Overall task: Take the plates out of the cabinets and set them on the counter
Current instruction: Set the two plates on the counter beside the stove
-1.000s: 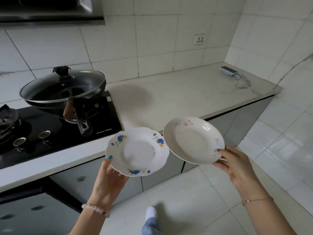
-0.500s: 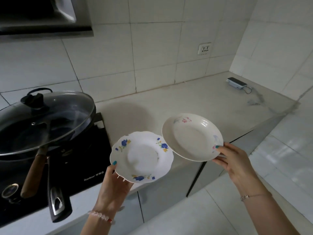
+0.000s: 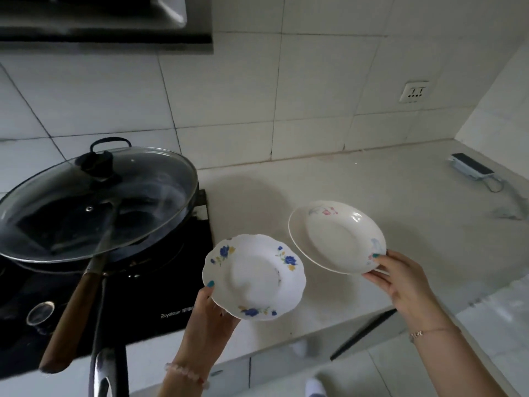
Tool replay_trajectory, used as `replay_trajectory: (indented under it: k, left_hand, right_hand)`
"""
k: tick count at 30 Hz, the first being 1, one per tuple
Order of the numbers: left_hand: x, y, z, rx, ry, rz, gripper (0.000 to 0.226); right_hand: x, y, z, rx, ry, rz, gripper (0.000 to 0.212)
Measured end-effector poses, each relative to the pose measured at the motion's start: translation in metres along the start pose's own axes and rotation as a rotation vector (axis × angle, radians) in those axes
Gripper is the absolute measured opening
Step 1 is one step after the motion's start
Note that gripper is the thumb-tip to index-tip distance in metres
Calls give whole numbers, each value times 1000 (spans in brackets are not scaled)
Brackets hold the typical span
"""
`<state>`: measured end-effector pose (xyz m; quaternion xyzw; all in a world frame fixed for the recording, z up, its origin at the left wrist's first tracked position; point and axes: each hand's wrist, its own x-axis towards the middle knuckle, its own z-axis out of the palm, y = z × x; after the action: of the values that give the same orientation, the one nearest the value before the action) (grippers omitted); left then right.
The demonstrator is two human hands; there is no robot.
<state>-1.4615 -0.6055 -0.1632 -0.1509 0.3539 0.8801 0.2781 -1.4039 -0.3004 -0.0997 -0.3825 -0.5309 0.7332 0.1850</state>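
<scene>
My left hand (image 3: 210,319) grips a white scalloped plate with blue flowers (image 3: 253,277) by its near left rim, thumb on top. My right hand (image 3: 400,280) holds a cream plate with pink flowers (image 3: 336,236) by its near right edge. Both plates hang tilted above the pale stone counter (image 3: 357,179), the blue one over its front part beside the stove, the cream one further right and back. Neither plate touches the counter.
A black wok with a glass lid (image 3: 94,202) sits on the black stove (image 3: 160,282) at left, its wooden handle (image 3: 68,319) pointing toward me. A power strip (image 3: 471,169) lies at the counter's far right. A wall socket (image 3: 415,91) is above. A cabinet door (image 3: 360,333) stands ajar below.
Both hands have carried the plates forward, from in front of the counter edge to over the counter. My view has moved closer to the counter and stove.
</scene>
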Motion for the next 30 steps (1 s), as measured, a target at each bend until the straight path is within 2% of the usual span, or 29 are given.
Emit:
replay_trajectory:
  k: [4,8,13,17,20,22,25,30]
  left_hand:
    - [13,-3,0,-71,29,17,53]
    - [37,-3,9,-38,50,124,59]
    - [83,-4,35,-15,160,257,42]
    - [125,4,65,-98,111,313,38]
    - [159,10,80,-130,212,375,39]
    - [179,14,92,-186,281,377,37]
    - [203,21,111,-203,347,368,21]
    - [240,27,122,-251,401,408,22]
  right_hand:
    - [33,-1,14,-8,-32,32,23]
    - [74,-7,25,-8,-74,53,23]
    - [139,-23,37,-49,-117,97,25]
    - [192,-34,47,-74,-152,120,29]
    - [227,-41,58,-91,-178,138,29]
    - [249,-44,66,-104,-199,153,27]
    - [278,-46,81,-132,-218,176,28]
    - [314,-44,100,-123,-215,202,30]
